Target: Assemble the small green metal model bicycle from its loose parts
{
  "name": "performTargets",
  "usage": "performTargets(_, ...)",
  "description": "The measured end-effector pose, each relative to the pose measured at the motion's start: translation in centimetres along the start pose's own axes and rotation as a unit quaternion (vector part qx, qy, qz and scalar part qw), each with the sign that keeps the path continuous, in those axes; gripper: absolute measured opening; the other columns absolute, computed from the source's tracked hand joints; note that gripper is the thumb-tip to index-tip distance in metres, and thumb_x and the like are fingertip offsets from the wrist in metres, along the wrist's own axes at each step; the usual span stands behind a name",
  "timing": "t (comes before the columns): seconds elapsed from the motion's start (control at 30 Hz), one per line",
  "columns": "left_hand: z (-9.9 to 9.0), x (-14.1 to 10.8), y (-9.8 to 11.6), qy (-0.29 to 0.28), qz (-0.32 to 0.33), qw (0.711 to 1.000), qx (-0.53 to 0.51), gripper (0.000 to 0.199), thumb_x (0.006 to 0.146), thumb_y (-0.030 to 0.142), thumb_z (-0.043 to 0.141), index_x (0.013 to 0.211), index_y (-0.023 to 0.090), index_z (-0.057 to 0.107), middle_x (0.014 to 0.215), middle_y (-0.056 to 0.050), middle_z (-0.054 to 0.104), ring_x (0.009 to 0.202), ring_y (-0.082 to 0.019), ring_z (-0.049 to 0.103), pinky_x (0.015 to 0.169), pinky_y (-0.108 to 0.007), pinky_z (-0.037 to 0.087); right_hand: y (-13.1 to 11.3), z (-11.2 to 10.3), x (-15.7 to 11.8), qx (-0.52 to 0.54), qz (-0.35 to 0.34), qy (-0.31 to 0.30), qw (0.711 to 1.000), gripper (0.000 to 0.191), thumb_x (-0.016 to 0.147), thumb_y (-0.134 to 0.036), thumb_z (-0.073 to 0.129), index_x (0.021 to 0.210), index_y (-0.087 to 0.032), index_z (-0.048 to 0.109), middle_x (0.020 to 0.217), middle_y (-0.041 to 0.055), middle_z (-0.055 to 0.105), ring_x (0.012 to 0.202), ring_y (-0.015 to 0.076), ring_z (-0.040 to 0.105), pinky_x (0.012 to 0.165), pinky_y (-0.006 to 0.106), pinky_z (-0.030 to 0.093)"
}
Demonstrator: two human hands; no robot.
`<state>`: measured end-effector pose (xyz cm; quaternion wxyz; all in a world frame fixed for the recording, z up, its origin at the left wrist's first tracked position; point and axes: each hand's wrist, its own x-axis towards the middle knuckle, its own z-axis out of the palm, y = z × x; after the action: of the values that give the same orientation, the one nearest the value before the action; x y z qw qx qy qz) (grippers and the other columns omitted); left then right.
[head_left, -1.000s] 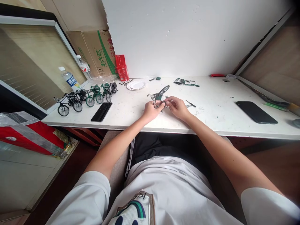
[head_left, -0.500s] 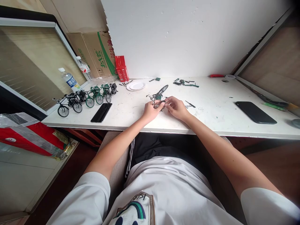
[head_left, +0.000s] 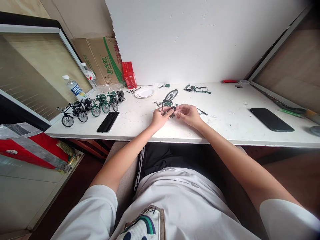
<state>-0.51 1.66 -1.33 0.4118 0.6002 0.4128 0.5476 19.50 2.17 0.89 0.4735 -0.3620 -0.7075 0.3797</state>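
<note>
My left hand [head_left: 159, 119] is closed around a small model bicycle [head_left: 171, 95] above the white table. One spoked wheel of it stands up beyond my fingers, and its thin handlebar sticks out to the left. My right hand [head_left: 187, 114] meets the bicycle from the right, fingertips pinched at a dark part between both hands; what exactly they pinch is too small to tell. Loose dark green parts [head_left: 205, 92] lie behind my right hand, and a thin black rod [head_left: 202, 111] lies just right of it.
Finished-looking model bicycles [head_left: 101, 105] stand in a row at the left, near a phone [head_left: 108, 121]. White plates [head_left: 144, 93], a red box [head_left: 129, 75] and bottles [head_left: 75, 87] are behind. A black phone-like slab [head_left: 271, 120] lies right on the table [head_left: 230, 123].
The bicycle has turned in my hands, so its raised wheel shows rounder and a little further left. My hands have stayed nearly in place, with a slight shift of the fingers.
</note>
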Motion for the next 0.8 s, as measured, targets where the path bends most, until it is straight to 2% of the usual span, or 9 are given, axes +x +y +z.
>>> performTargets(0.13,-0.06,0.0,0.17,0.013,-0.036,0.999,-0.025,0.048,0.084,0.053,0.086,0.108,0.013,0.075,0.102,-0.013,0.081,0.068,-0.013,0.068,0.068,-0.028,0.056,-0.32,0.17,-0.19,0.014,0.011,-0.014,1.0,0.064,0.067,-0.076,0.092,0.097,-0.021,0.077,0.091,0.0099,0.081,0.069,0.0247,0.077,0.066,0.04,0.066)
performTargets(0.27,0.08,-0.03,0.43,0.015,-0.053,0.998,-0.037,0.047,0.084,0.049,0.087,0.11,0.013,0.072,0.102,-0.011,0.08,0.072,-0.013,0.07,0.074,-0.029,0.058,-0.38,0.27,-0.27,-0.011,0.001,-0.009,1.0,0.062,0.069,-0.077,0.089,0.093,-0.021,0.077,0.092,0.0099,0.081,0.067,0.0231,0.075,0.062,0.038,0.063)
performTargets(0.37,0.28,0.03,0.47,0.027,-0.056,0.997,-0.053,0.051,0.084,0.045,0.088,0.119,0.013,0.068,0.114,-0.015,0.078,0.085,-0.016,0.075,0.084,-0.032,0.061,-0.24,0.16,-0.17,-0.041,-0.018,0.038,0.998,0.058,0.075,-0.075,0.086,0.092,-0.021,0.077,0.086,0.0088,0.08,0.064,0.0209,0.071,0.058,0.036,0.059)
performTargets(0.5,0.37,0.01,0.51,0.044,-0.054,0.994,-0.079,0.061,0.081,0.036,0.092,0.129,0.014,0.063,0.138,-0.02,0.071,0.11,-0.023,0.076,0.1,-0.036,0.061,0.0,-0.12,-0.1,-0.09,-0.052,0.095,0.99,0.052,0.081,-0.071,0.083,0.091,-0.02,0.078,0.088,0.009,0.08,0.065,0.0198,0.068,0.058,0.036,0.057)
performTargets(0.63,0.27,-0.12,0.72,0.033,-0.055,0.995,-0.078,0.068,0.08,0.037,0.093,0.136,0.015,0.06,0.147,-0.021,0.066,0.123,-0.026,0.073,0.108,-0.039,0.059,0.11,-0.23,-0.19,-0.107,-0.061,0.094,0.988,0.052,0.083,-0.072,0.08,0.091,-0.021,0.078,0.09,0.009,0.08,0.067,0.0204,0.069,0.057,0.036,0.057)
performTargets(0.8,0.08,-0.01,0.9,0.011,-0.043,0.995,-0.087,0.069,0.078,0.038,0.094,0.135,0.014,0.064,0.145,-0.022,0.069,0.13,-0.029,0.07,0.112,-0.041,0.057,0.02,-0.13,-0.32,-0.109,-0.063,0.093,0.988,0.05,0.084,-0.071,0.08,0.092,-0.022,0.078,0.088,0.008,0.08,0.062,0.0195,0.068,0.055,0.036,0.056)
